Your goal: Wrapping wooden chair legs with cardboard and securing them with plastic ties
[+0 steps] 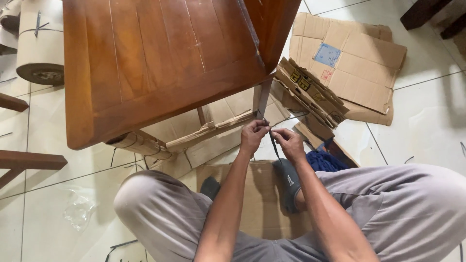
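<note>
A brown wooden chair [145,63] stands in front of me, seen from above. Its front leg [262,97] and lower rails are wrapped in cardboard [213,128]. My left hand [253,135] pinches a dark strap [274,145] close to the leg. My right hand [289,142] grips the same strap a little lower and to the right. The strap runs taut between both hands. I sit on the floor with grey trousers and dark socks, knees spread either side of my arms.
Flattened cardboard sheets [354,63] lie on the tiled floor at the right, with folded pieces [310,94] beside the chair. A roll of brown paper [41,48] stands at upper left. Clear plastic [77,208] lies lower left. Blue cloth [323,161] sits near my right knee.
</note>
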